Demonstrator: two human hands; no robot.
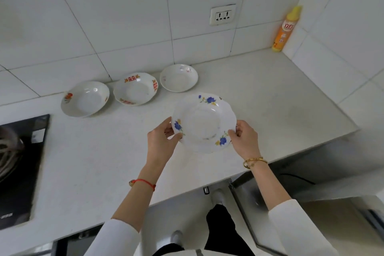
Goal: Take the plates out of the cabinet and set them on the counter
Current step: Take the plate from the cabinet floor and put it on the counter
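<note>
I hold a white plate with blue flowers (204,122) just above the white counter (99,151). My left hand (162,139) grips its left rim and my right hand (243,139) grips its right rim. Three more white plates lie in a row along the back wall: one with an orange-red mark (85,98) at the left, one with red patterns (136,89) in the middle, and one with faint pink marks (179,78) at the right. Below the counter edge at the right, a cabinet door (247,210) stands open.
A black gas hob (22,162) is set into the counter at the far left. An orange and yellow bottle (286,29) stands in the back right corner. A wall socket (222,14) sits above the plates. Bare counter lies right of the held plate.
</note>
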